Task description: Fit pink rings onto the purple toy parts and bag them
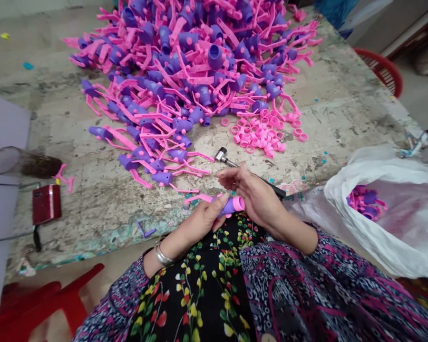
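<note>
My left hand [199,221] is closed round a purple and pink plastic toy part [231,205], held just above my lap at the table's near edge. My right hand [253,192] curls over the pink ring end of the same part, fingers pressed on it. A small hammer [221,155] with a dark handle lies on the table just beyond my right hand. A big heap of purple and pink parts [185,71] covers the far half of the table, and a small pile of loose pink rings [262,133] lies beside it.
A white plastic bag [385,228] holding more parts sits at the right. A clear jar [17,164] and a red box [46,203] lie at the left edge of the worn table [92,190]. A red stool [39,299] stands lower left, a red basket [381,69] far right.
</note>
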### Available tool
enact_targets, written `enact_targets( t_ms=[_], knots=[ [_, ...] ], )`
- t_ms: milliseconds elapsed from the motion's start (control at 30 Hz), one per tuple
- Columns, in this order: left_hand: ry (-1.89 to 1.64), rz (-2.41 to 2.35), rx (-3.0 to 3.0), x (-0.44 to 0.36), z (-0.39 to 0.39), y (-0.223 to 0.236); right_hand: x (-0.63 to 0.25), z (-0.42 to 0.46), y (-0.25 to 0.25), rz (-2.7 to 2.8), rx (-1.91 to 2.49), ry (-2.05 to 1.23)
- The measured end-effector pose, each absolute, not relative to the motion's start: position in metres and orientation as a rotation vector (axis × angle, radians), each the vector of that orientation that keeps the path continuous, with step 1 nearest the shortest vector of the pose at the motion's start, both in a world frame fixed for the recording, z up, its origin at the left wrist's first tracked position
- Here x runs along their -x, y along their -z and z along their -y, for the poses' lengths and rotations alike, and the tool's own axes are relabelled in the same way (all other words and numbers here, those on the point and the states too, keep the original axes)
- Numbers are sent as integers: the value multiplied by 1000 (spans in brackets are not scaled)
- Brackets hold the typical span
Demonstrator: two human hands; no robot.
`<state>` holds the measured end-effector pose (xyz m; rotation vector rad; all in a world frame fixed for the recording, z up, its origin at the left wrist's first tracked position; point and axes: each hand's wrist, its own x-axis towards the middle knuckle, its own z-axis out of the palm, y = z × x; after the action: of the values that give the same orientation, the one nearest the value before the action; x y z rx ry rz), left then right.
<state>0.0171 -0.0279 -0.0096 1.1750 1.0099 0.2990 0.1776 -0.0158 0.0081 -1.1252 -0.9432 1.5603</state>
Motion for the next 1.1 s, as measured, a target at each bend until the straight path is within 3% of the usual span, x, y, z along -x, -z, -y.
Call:
enact_targets(
  t_ms=[400, 1100],
  knots=[
    [-446, -1182, -1396, -35, 35, 14, -170, 20, 6, 790, 1046, -1974],
    [-240, -1301, -1445, -45, 47, 28, -168, 36, 30, 500, 1193, -1945]
  ],
)
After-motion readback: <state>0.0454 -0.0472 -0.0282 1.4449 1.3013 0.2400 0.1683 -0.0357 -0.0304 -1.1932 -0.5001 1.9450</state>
